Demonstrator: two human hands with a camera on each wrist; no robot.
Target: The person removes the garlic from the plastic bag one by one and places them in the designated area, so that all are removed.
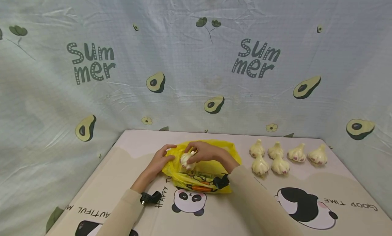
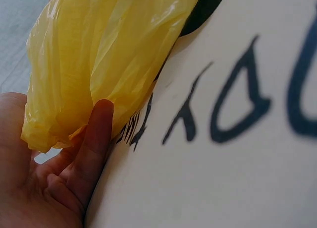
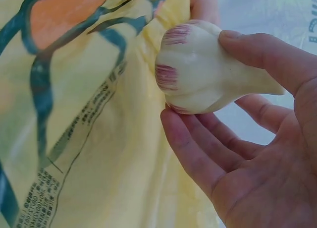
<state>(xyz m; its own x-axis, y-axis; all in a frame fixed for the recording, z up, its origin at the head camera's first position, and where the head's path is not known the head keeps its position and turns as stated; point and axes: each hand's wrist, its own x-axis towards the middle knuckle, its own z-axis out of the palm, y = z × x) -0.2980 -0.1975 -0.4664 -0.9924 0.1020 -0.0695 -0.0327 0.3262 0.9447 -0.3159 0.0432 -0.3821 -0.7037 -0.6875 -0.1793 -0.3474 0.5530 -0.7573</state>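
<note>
A yellow plastic bag (image 1: 220, 168) with printed pictures lies on the table, its mouth spread. My left hand (image 1: 158, 160) holds the bag's left edge; in the left wrist view, the thumb and fingers of that hand (image 2: 54, 188) stand on either side of the gathered yellow plastic (image 2: 99, 54). Over the bag, my right hand (image 1: 203, 151) grips a white garlic bulb (image 1: 186, 160). Seen from the right wrist, the bulb (image 3: 198, 69) has purple streaks at its base, with the right thumb on one side and fingertips on the other.
To the right of the bag, several garlic bulbs (image 1: 280, 165) sit in loose rows on the table. The panda-printed tabletop (image 1: 245, 208) ends at a back edge before a hanging sheet (image 1: 183, 59) with avocado prints. Each wrist carries a small black camera (image 1: 150, 197).
</note>
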